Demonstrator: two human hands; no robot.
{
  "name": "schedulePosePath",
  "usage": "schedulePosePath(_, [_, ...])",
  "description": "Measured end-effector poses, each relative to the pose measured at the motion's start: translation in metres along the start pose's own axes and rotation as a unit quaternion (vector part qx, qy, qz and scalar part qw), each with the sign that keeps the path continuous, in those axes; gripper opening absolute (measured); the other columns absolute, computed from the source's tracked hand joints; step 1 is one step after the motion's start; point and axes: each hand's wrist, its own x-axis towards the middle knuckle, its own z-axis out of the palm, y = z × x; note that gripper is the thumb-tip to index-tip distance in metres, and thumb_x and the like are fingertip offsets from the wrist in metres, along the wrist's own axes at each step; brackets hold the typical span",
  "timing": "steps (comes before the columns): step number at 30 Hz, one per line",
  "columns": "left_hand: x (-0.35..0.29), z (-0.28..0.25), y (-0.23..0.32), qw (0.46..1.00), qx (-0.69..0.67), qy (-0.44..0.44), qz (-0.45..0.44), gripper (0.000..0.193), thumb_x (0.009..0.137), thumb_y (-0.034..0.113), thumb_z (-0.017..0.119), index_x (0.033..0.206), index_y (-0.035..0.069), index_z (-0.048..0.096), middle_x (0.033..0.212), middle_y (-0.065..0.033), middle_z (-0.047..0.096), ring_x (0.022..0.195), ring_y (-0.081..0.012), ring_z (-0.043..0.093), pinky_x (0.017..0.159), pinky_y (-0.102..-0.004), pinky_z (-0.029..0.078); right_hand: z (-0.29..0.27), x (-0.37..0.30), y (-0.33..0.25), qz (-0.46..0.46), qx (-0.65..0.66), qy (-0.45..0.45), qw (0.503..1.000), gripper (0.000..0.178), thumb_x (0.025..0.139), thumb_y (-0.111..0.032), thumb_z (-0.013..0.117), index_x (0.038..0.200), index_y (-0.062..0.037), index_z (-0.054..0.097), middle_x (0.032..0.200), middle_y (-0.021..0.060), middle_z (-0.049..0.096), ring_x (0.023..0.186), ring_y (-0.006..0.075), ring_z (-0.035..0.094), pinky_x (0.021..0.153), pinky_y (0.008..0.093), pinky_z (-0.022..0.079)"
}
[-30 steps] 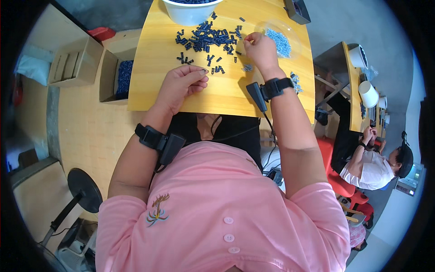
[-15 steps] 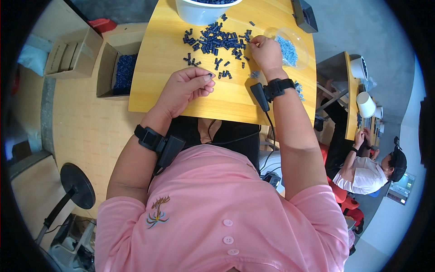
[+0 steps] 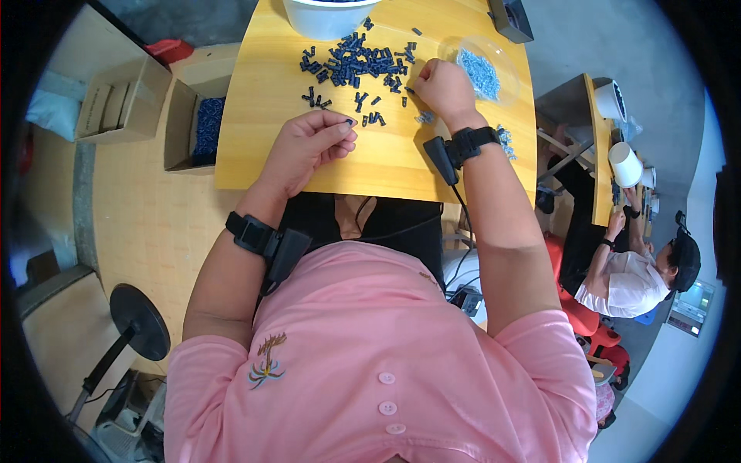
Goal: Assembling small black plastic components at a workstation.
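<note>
My left hand (image 3: 312,148) is closed near the front of the yellow table, its thumb and forefinger pinching a small dark plastic piece (image 3: 351,122). Only the tip of that piece shows. Farther right, my right hand (image 3: 448,89) rests low over the table with its fingers curled together; whatever they may hold is hidden. It is beside the right edge of a heap of small black plastic pieces (image 3: 359,63). Several loose ones (image 3: 373,119) lie between my hands. Just right of my right hand is a clear round tray with small silvery-blue pieces (image 3: 480,76), probably screws.
A white bucket (image 3: 328,19) of dark pieces stands at the table's far edge, a dark bin (image 3: 511,19) at the far right corner. Left of the table is a cardboard box (image 3: 181,123) with dark parts. A co-worker (image 3: 629,278) sits at another table on the right.
The view has shifted slightly, so table and pieces appear a little farther left and up. My hands keep nearly the same pose. The co-worker's arms have moved.
</note>
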Motion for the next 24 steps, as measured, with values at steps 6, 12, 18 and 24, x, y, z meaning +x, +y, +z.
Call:
schedulePosePath(6, [-0.002,0.006,-0.001,0.999,0.049,-0.008,0.019,0.018,0.088,0.01,0.061,0.103,0.0,0.061,0.085,-0.0036,0.063,0.075,-0.0092,0.06,0.068,-0.0199,0.05,-0.023,-0.035,-0.013,-0.047,0.214,0.006,0.976,0.006,0.074,-0.007,0.062,0.077,-0.0021,0.061,0.064,0.0069,0.062,0.06,0.0134,0.059,0.056,0.0259,0.046])
schedulePosePath(12, [-0.005,0.029,0.0,0.995,0.082,0.015,0.054,0.02,0.087,0.011,0.063,0.103,0.0,0.061,0.087,-0.0045,0.064,0.075,-0.0095,0.06,0.069,-0.0204,0.049,-0.008,-0.096,-0.024,-0.081,0.423,-0.01,0.902,0.009,0.071,-0.002,0.063,0.074,-0.0007,0.055,0.061,0.0058,0.054,0.057,0.0111,0.051,0.055,0.0249,0.044])
schedulePosePath(18, [-0.015,0.04,-0.001,0.989,0.128,0.0,0.076,0.023,0.084,0.013,0.066,0.102,0.0,0.064,0.088,-0.0039,0.065,0.074,-0.0085,0.06,0.069,-0.0209,0.048,-0.007,-0.118,-0.026,-0.058,0.535,-0.014,0.843,0.007,0.079,-0.003,0.064,0.084,-0.0005,0.061,0.073,-0.0001,0.06,0.065,0.0051,0.052,0.06,0.0204,0.044])
schedulePosePath(24, [-0.029,0.043,0.001,0.974,0.195,-0.027,0.109,0.024,0.083,0.014,0.067,0.102,-0.001,0.066,0.085,-0.0029,0.065,0.072,-0.0067,0.058,0.067,-0.0197,0.048,-0.027,-0.131,-0.031,-0.054,0.585,-0.017,0.809,0.009,0.083,-0.002,0.064,0.092,0.0006,0.063,0.079,-0.0013,0.062,0.068,0.0031,0.053,0.063,0.0179,0.044])
